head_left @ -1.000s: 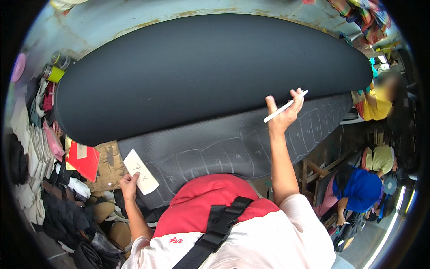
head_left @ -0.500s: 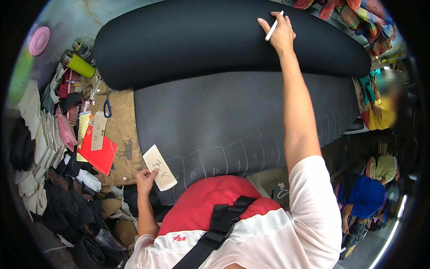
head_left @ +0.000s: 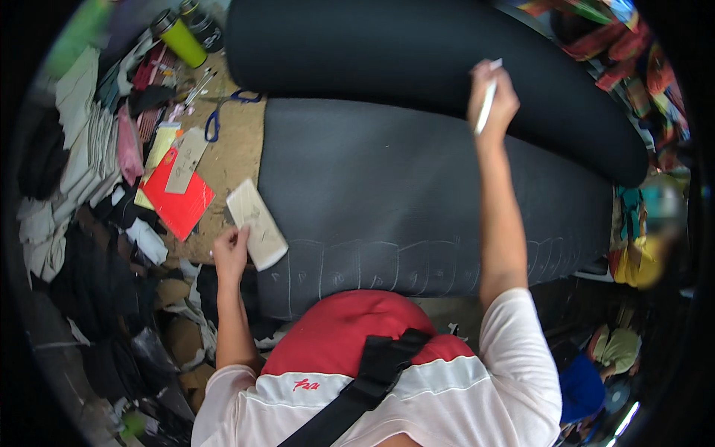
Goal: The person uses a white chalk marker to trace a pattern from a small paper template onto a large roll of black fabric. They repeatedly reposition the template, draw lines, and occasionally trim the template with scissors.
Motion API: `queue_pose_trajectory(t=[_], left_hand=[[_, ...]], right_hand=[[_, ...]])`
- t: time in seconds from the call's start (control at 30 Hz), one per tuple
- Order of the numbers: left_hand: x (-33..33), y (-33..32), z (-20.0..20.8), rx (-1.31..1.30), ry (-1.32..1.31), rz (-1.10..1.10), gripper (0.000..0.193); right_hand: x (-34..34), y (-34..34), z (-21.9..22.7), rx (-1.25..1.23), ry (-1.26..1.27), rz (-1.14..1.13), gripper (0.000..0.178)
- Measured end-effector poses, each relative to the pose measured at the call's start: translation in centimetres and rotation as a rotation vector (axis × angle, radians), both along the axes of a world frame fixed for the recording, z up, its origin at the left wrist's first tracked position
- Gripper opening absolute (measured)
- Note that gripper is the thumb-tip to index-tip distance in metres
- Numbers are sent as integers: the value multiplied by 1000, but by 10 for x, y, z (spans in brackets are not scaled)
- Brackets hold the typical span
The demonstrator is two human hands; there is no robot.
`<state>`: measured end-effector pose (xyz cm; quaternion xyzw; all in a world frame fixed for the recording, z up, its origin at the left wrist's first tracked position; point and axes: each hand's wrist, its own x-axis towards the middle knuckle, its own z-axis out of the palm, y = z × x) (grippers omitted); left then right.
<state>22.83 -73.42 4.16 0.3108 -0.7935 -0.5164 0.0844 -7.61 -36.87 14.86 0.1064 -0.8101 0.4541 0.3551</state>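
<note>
My left hand [head_left: 232, 249] pinches the lower left edge of a beige card pattern piece [head_left: 258, 227], a long rectangle with faint handwriting. The piece lies at the left edge of a flat dark grey sheet of material [head_left: 357, 171]. Along the sheet's near edge runs a row of chalky white outlines [head_left: 377, 262], several with small marks inside. My right hand [head_left: 500, 104], slightly blurred, holds a white pen [head_left: 486, 108] near the near side of a thick black roll of material [head_left: 357, 48]. Its fingers are curled around the pen.
Left of the sheet, the brown board [head_left: 242, 145] bears blue-handled scissors [head_left: 213, 125], a red card [head_left: 175, 203] and another beige card [head_left: 188, 160]. A lime-green bottle [head_left: 179, 37] stands behind. Folded cloth [head_left: 89, 141] and dark scraps [head_left: 97, 261] crowd the left. People [head_left: 637, 264] are at right.
My right hand with the pen has drawn back toward me from over the roll. My left hand still holds the pattern piece at the sheet's left edge. The whole view has shifted and turned.
</note>
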Motion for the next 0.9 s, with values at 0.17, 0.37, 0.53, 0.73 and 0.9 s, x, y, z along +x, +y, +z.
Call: queue_pose_trajectory(t=[0.17,0.37,0.53,0.73,0.9], left_hand=[[-50,39,25,384,29,-134,19],[-75,36,9,428,-6,-395,20],[-67,-3,-22,523,-61,27,26],[-48,-10,-50,466,32,58,28],[-41,-16,-60,264,34,-9,30]], right_hand=[[156,-117,-58,-216,-763,635,28],[164,-139,-88,-471,-1041,746,28],[160,-163,-118,-292,-963,622,40],[166,-204,-147,-387,-945,642,54],[179,-217,-157,-248,-890,655,52]])
